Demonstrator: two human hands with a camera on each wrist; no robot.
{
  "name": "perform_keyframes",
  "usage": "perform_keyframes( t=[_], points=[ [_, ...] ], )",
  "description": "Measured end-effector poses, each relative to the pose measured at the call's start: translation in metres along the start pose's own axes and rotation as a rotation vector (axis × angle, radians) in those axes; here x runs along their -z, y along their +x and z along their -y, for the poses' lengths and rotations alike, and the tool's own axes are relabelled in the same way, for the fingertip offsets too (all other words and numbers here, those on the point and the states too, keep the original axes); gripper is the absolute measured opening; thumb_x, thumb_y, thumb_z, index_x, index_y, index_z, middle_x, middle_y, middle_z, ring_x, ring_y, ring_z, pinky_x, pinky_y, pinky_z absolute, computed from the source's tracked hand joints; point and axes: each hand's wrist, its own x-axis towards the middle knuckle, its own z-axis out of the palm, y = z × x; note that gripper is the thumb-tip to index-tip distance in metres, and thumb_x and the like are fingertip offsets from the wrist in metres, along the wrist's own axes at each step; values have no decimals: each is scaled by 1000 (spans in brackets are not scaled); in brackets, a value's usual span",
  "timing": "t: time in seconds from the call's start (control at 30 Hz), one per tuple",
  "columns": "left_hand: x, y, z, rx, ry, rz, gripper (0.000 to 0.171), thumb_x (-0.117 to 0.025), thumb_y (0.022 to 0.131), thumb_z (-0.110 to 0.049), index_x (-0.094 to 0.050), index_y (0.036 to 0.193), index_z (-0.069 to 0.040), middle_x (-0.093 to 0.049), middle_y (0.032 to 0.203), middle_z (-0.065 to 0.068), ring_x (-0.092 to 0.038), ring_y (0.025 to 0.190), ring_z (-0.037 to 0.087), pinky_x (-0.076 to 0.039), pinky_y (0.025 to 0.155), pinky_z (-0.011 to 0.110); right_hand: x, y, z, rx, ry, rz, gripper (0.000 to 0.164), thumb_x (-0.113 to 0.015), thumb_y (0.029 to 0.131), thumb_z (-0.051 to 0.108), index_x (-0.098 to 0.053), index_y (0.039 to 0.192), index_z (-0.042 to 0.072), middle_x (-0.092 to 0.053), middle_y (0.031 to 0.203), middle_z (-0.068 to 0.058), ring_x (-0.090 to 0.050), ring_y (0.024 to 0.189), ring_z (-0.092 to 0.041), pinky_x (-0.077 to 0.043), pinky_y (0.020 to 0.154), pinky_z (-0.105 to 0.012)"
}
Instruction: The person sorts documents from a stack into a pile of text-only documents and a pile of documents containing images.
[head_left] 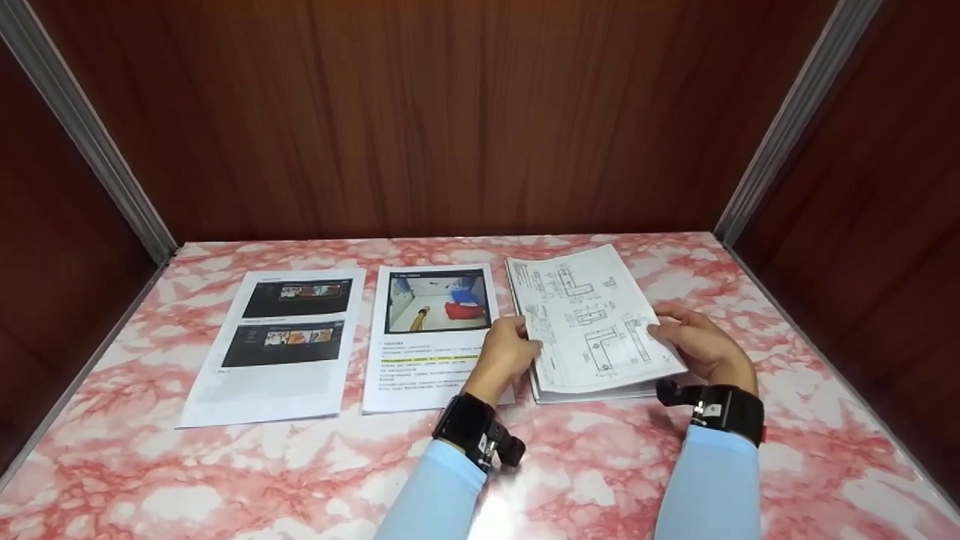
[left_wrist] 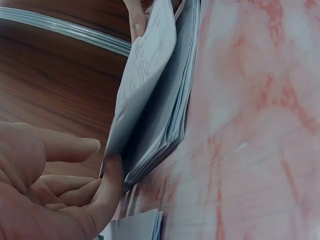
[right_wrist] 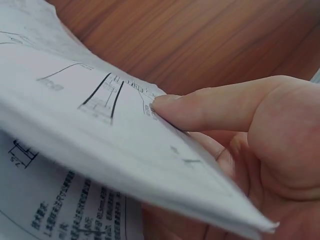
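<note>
A stack of printed technical drawings [head_left: 592, 330] lies on the right part of the table. My right hand [head_left: 701, 345] pinches the lifted upper sheets [right_wrist: 135, 120] at their right edge, thumb on top and fingers underneath. In the left wrist view, a gap shows between the raised sheets [left_wrist: 142, 70] and the lower stack [left_wrist: 172, 105]. At the stack's left edge is my left hand [head_left: 508, 356]. One of its fingers [left_wrist: 111, 180] touches the paper edge at the gap, while its thumb stands apart from the sheets.
Left of the drawings lies a printed document [head_left: 427, 367] with a picture and a yellow-highlighted line. Farther left is another document [head_left: 277, 394] with two dark screenshots. All rest on a red-and-white marbled table [head_left: 300, 487], enclosed by brown wood-grain panels [head_left: 450, 120].
</note>
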Motion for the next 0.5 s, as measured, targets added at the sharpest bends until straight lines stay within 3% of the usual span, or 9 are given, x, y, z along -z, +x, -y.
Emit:
perform_keyframes(
  t=[0.17,0.5],
  points=[
    [1,1,1,-1,28,17,23,-72,89,-1,-79,111,2,-82,105,13,-61,92,18,-55,94,32,0,0,-1,-22,-15,-15,56,-63,108,13,-40,159,15,-77,107,9,-76,93,-13,-63,83,-28],
    [3,-2,-2,8,31,56,25,-75,92,-7,-76,115,3,-81,110,16,-62,93,17,-57,98,35,-4,-2,-2,-51,-27,-52,62,-66,106,15,-39,162,16,-74,111,10,-74,98,-12,-62,87,-28]
  ],
)
